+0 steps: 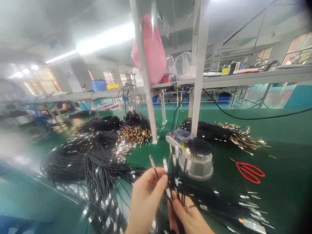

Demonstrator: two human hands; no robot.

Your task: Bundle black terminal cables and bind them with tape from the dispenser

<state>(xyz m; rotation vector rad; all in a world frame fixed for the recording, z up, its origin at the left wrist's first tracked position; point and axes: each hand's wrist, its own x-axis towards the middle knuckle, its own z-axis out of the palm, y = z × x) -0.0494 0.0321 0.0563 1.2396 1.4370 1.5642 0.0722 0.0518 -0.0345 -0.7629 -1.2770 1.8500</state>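
Note:
Black cables (175, 174) with silvery metal ends stand up between my two hands at the front of the bench. My left hand (148, 191) is closed, its thumb pressing on a couple of the cables just under their tips. Lower and to the right, my right hand (186, 211) is wrapped round several more cables of the bundle. A grey round-topped device (197, 165) with a black disc sits just behind the cable tips. Under and beside my hands lie more black cables (214, 201), their pale ends pointing right.
A large heap of coiled black cables (73, 159) covers the left of the green bench (287, 162). Another bundle with brassy ends (234, 133) lies at the back right. Red-handled scissors (251, 170) rest at the right. White posts (146, 78) hold a shelf with a pink bag (153, 52).

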